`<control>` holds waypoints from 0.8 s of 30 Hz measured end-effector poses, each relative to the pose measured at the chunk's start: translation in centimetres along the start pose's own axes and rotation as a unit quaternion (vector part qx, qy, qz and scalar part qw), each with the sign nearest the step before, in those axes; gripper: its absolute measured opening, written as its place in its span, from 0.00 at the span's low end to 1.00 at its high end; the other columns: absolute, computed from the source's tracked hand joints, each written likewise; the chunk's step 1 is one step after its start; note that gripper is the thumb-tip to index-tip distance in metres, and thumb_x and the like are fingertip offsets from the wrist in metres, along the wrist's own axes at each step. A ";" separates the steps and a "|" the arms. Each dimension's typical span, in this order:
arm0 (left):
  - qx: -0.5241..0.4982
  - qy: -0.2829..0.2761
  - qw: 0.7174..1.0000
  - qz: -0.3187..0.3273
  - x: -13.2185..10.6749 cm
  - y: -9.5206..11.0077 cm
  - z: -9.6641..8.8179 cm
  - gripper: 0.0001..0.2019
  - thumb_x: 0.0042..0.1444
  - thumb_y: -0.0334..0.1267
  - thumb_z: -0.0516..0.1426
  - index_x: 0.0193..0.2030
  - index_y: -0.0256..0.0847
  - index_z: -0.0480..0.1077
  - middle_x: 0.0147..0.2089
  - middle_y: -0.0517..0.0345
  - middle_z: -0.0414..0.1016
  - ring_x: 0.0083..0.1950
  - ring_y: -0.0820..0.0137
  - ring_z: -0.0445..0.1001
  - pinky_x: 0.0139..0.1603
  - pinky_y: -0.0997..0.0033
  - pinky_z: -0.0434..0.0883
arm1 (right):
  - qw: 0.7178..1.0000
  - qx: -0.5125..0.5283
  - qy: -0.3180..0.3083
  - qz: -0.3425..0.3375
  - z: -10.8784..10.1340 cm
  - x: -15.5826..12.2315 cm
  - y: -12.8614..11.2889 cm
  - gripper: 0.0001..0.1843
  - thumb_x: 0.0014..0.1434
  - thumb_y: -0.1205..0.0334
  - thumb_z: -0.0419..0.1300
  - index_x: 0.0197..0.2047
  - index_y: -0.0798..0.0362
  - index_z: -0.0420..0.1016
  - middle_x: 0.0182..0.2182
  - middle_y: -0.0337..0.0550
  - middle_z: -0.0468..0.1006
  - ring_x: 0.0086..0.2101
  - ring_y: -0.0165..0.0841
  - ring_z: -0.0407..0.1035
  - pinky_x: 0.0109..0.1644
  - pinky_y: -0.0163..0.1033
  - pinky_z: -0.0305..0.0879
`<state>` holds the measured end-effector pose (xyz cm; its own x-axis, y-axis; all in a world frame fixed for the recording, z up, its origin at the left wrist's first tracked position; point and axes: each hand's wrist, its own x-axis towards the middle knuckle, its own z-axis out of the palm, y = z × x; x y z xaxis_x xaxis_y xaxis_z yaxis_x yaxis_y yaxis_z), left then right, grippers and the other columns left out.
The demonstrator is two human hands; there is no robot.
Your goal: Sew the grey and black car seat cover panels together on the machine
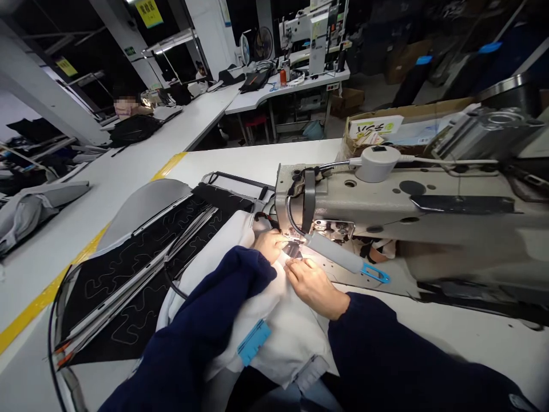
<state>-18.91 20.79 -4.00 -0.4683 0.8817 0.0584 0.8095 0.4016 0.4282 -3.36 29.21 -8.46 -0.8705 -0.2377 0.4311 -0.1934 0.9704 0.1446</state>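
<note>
My left hand point(269, 245) rests on white fabric point(283, 332) just left of the sewing machine's presser foot point(294, 248), fingers curled and pressing the cloth. From the near side, my right hand point(315, 287) lies flat on the same fabric, its fingertips pinching the edge right at the needle. The white fabric spills from the machine bed into my lap. A black quilted panel point(128, 286) with grey trim lies to the left. Both arms wear dark blue sleeves.
The grey sewing machine point(407, 217) fills the right side, with a lamp arm point(338, 257) over the needle. A cardboard box point(386, 129) sits behind it. A yellow strip point(43, 297) runs along the white table. A person sits far left at another table.
</note>
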 end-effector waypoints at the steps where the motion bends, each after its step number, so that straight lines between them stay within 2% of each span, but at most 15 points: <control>1: -0.024 0.005 1.000 -0.007 0.0 0.0 0.1 0.11 0.57 0.28 0.53 0.37 0.38 0.77 0.37 0.56 0.74 0.38 0.72 0.71 0.40 0.74 0.68 | 1.000 0.001 0.000 0.001 -0.1 0.0 0.1 0.11 0.61 0.76 0.51 0.42 0.63 0.73 0.41 0.56 0.74 0.44 0.41 0.68 0.44 0.45 0.62; 3: -0.008 0.008 1.000 0.028 -0.3 0.2 0.2 0.10 0.57 0.29 0.54 0.35 0.39 0.77 0.37 0.56 0.74 0.38 0.71 0.71 0.43 0.72 0.68 | 1.000 0.004 0.011 0.007 -0.1 -0.1 0.2 0.11 0.61 0.76 0.51 0.43 0.64 0.73 0.42 0.57 0.75 0.44 0.41 0.69 0.44 0.44 0.63; 6: 0.107 0.002 0.987 0.118 -1.2 0.7 0.5 0.10 0.57 0.30 0.53 0.32 0.39 0.76 0.35 0.54 0.73 0.41 0.67 0.69 0.48 0.65 0.64 | 0.999 0.011 0.035 0.024 0.0 0.0 0.1 0.12 0.60 0.76 0.51 0.42 0.63 0.74 0.42 0.56 0.77 0.43 0.39 0.70 0.41 0.41 0.63; 9: 0.172 -0.013 0.971 0.163 -1.4 1.1 0.9 0.11 0.58 0.30 0.52 0.31 0.38 0.75 0.33 0.53 0.71 0.42 0.66 0.68 0.48 0.63 0.62 | 0.998 0.015 0.053 0.036 0.3 0.2 0.1 0.12 0.60 0.76 0.51 0.40 0.62 0.75 0.42 0.54 0.78 0.43 0.37 0.71 0.41 0.40 0.64; 14: 0.183 -0.022 0.972 0.148 -0.4 1.2 1.5 0.11 0.61 0.35 0.52 0.32 0.37 0.75 0.36 0.52 0.73 0.43 0.65 0.68 0.48 0.64 0.62 | 0.998 0.007 0.043 0.041 0.7 0.2 0.9 0.13 0.59 0.76 0.51 0.40 0.63 0.76 0.43 0.55 0.78 0.43 0.38 0.72 0.47 0.41 0.65; 17: 0.197 -0.005 0.970 0.144 -0.2 0.7 1.0 0.11 0.59 0.31 0.51 0.36 0.37 0.75 0.37 0.51 0.74 0.44 0.63 0.68 0.48 0.62 0.62 | 1.000 0.010 0.015 0.018 0.1 -0.2 0.8 0.15 0.57 0.75 0.52 0.45 0.66 0.74 0.48 0.60 0.75 0.48 0.43 0.69 0.55 0.48 0.62; 21: 0.211 0.066 0.963 0.155 -0.4 -0.2 -0.1 0.12 0.56 0.27 0.51 0.38 0.40 0.76 0.42 0.53 0.74 0.49 0.62 0.66 0.57 0.57 0.56 | 0.997 -0.001 -0.042 -0.060 -1.2 -0.5 -1.5 0.23 0.55 0.71 0.53 0.53 0.74 0.68 0.51 0.74 0.70 0.52 0.53 0.66 0.57 0.61 0.57; 23: 0.199 0.045 0.965 0.163 -0.6 -0.3 -0.2 0.12 0.57 0.27 0.51 0.38 0.42 0.76 0.41 0.55 0.74 0.48 0.64 0.66 0.57 0.59 0.56 | 0.996 -0.027 -0.042 -0.067 -1.2 -0.4 -3.2 0.22 0.56 0.71 0.54 0.51 0.78 0.69 0.49 0.79 0.70 0.50 0.56 0.67 0.55 0.64 0.58; 24: 0.193 0.023 0.967 0.168 -0.6 -0.1 -0.1 0.12 0.57 0.28 0.52 0.38 0.42 0.76 0.39 0.55 0.74 0.46 0.65 0.67 0.55 0.61 0.58 | 0.998 -0.032 -0.037 -0.050 -1.1 -0.1 -4.0 0.20 0.56 0.72 0.53 0.49 0.78 0.70 0.47 0.79 0.71 0.49 0.56 0.68 0.54 0.64 0.58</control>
<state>-18.72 20.19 -4.01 -0.1651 0.9698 0.1798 0.9861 0.1659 0.0104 -1.97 25.30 -8.14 -0.8801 -0.3266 0.3447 -0.2536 0.9370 0.2404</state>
